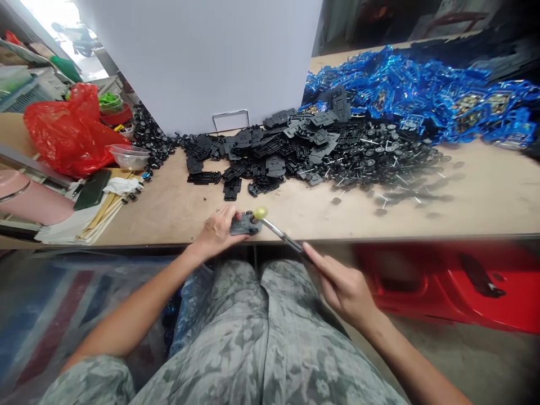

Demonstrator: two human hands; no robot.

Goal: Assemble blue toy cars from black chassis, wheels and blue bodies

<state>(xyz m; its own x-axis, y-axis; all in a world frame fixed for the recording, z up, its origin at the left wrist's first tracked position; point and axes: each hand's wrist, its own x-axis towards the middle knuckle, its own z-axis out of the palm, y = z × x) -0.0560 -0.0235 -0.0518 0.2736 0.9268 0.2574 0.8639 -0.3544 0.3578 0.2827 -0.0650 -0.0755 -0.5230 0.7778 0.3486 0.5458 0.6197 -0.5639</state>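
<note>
My left hand [218, 229] rests on the front of the wooden table [177, 208], fingers closed on a grey plastic chassis piece [244, 224]. My right hand [342, 286], off the table edge, grips the handle of a small mallet [278, 232]. The mallet's yellowish head [259, 214] sits right on top of the chassis piece. A heap of black chassis parts [270, 149] lies behind, with a heap of wheels on metal axles [379, 157] to its right.
Shiny blue car bodies [422, 93] are piled at the back right. A red plastic bag [71, 132], a clear bowl [129, 157] and a dark phone [93, 188] lie at the left. A red bin [447, 287] stands under the table. A white panel [202, 56] stands behind.
</note>
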